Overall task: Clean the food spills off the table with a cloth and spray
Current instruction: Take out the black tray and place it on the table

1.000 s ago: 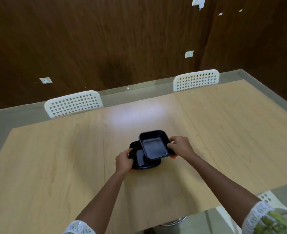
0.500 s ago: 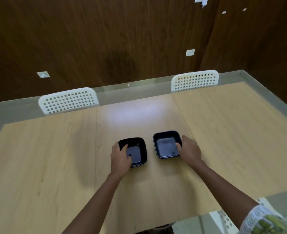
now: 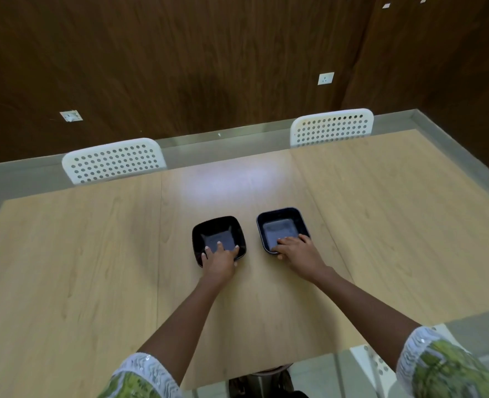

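Two black trays side by side on desk [image 3: 94, 268], a little apart: left tray [image 3: 219, 239], right tray [image 3: 283, 228]. Left hand [image 3: 219, 261] on near edge of left tray, fingers [image 3: 219, 246] reaching over the rim into the well, thumb at the outer wall; appears to grip the near rim. Right hand [image 3: 296, 251] likewise on near edge of right tray, fingers curled over the rim, thumb below it; also gripping. Both trays flat on the desk, both look empty inside, though sheen on the bottoms makes residue hard to rule out. Step in hand, as judged: dishes being handled ahead of any wiping. No cloth, no spray bottle in view; no food spill discernible on the wood, only a pale glare patch beyond the trays. Next move probably calls for moving trays off the work area, then fetching cloth and spray from out of frame. Hidden: palm undersides, near rims beneath the hands. Cut off: desk's left and near edges, two white chairs [image 3: 112, 160] behind far edge, sleeves at bottom.
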